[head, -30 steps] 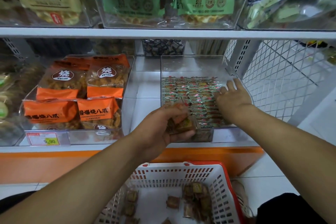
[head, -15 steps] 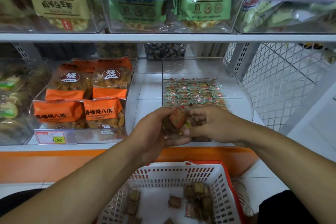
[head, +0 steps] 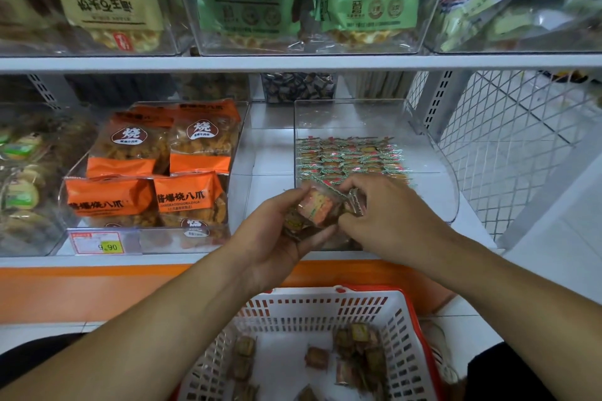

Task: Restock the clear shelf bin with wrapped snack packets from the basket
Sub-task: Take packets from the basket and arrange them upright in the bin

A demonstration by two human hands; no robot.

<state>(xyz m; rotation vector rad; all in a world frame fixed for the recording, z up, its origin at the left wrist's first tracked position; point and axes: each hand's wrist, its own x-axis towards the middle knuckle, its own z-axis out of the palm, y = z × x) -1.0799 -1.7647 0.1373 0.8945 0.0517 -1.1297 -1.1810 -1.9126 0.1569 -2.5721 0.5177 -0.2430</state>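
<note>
Cupped in my left hand is a small stack of wrapped snack packets, fingers curled under them, while my right hand pinches the top packet at its right edge with thumb and fingertips. From the head camera, both hands sit just in front of the clear shelf bin, which already carries neat rows of packets on its floor. Below, the basket holds a scatter more. I judge I'm mid-transfer: next I need the right hand to lift one packet free and lay it flat in line with the rows.
</note>
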